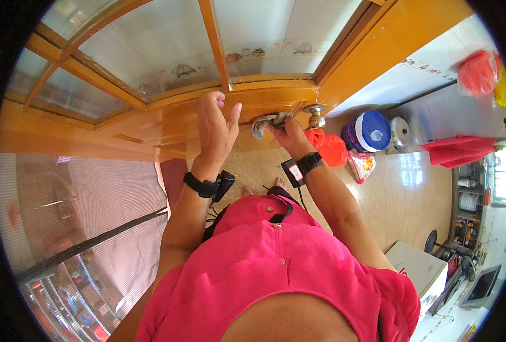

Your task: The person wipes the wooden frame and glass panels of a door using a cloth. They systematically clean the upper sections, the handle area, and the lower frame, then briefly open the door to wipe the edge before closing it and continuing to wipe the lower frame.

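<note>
A grey crumpled cloth (265,123) lies under the fingers of my right hand (292,136), pressed against the lower part of a glazed wooden door (172,112). Just right of that hand is the door's round metal knob (317,116). My left hand (217,126) is raised in front of the door, its thumb apart and the other fingers partly curled, with nothing seen in it. Above both hands are the door's glass panes (159,47) in orange-brown wooden bars. Each wrist wears a black strap with a small device.
Red plastic bags (333,149), a blue-lidded bucket (373,130) and a metal pot lid (400,131) are on the right beyond the knob. A striped mesh curtain (107,196) hangs at the left. A white box (419,265) stands at lower right, near kitchen shelves (466,213).
</note>
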`<move>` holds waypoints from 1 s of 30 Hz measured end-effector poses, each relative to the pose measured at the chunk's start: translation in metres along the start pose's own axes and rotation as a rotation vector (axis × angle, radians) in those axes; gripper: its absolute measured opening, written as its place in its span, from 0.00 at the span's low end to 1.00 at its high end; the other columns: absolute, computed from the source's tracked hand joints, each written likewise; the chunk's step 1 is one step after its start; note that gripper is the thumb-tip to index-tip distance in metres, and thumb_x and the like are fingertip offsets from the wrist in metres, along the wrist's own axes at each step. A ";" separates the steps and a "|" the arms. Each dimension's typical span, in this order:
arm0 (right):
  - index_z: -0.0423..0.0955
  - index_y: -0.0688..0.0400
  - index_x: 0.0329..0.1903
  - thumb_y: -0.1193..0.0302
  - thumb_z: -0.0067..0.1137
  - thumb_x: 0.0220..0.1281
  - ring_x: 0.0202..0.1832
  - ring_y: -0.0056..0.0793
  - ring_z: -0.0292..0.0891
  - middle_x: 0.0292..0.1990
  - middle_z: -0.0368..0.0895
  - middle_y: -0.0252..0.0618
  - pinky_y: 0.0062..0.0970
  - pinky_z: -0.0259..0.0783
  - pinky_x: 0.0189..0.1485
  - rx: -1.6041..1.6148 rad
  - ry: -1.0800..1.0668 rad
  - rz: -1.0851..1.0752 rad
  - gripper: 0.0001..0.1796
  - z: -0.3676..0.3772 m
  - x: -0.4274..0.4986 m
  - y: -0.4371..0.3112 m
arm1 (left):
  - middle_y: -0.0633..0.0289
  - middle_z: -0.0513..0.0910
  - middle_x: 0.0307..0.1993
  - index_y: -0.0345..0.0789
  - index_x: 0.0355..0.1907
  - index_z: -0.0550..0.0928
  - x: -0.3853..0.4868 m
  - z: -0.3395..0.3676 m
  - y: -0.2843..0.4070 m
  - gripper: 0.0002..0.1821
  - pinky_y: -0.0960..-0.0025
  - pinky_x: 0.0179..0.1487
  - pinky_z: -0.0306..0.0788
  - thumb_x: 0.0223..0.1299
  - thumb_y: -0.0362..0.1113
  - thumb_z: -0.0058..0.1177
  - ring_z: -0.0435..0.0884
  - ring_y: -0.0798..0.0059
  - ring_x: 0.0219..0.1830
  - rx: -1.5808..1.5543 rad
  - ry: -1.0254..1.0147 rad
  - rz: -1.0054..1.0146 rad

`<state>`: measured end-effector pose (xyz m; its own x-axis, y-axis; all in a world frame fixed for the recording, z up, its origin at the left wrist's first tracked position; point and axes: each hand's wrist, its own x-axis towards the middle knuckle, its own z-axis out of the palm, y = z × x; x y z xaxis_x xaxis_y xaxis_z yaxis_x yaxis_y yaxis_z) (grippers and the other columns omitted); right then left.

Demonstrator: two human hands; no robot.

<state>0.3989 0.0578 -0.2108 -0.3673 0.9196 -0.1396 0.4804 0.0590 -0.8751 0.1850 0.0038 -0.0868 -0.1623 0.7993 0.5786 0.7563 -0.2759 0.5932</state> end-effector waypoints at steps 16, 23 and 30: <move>0.73 0.67 0.60 0.75 0.43 0.77 0.57 0.47 0.79 0.57 0.81 0.48 0.51 0.77 0.65 1.091 0.131 0.363 0.16 0.015 0.023 0.058 | 0.53 0.75 0.41 0.32 0.51 0.73 0.000 0.002 0.002 0.21 0.57 0.48 0.71 0.62 0.34 0.68 0.75 0.58 0.42 -0.015 0.008 -0.061; 0.77 0.65 0.50 0.73 0.47 0.76 0.50 0.43 0.82 0.46 0.83 0.43 0.44 0.81 0.51 0.502 0.214 0.093 0.11 0.024 0.025 0.109 | 0.53 0.75 0.41 0.33 0.50 0.73 0.001 0.000 0.007 0.20 0.57 0.47 0.72 0.62 0.34 0.68 0.76 0.58 0.42 0.024 0.013 -0.077; 0.73 0.65 0.57 0.75 0.42 0.78 0.59 0.44 0.77 0.57 0.80 0.49 0.48 0.76 0.65 0.725 0.079 0.173 0.13 0.072 0.026 0.092 | 0.54 0.75 0.41 0.32 0.50 0.73 0.001 0.000 0.011 0.20 0.56 0.47 0.72 0.62 0.34 0.68 0.76 0.58 0.42 0.028 0.020 -0.100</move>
<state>0.3764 0.0595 -0.3286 -0.2632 0.9191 -0.2932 -0.1288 -0.3346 -0.9335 0.1936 0.0014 -0.0796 -0.2502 0.8111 0.5287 0.7529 -0.1803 0.6329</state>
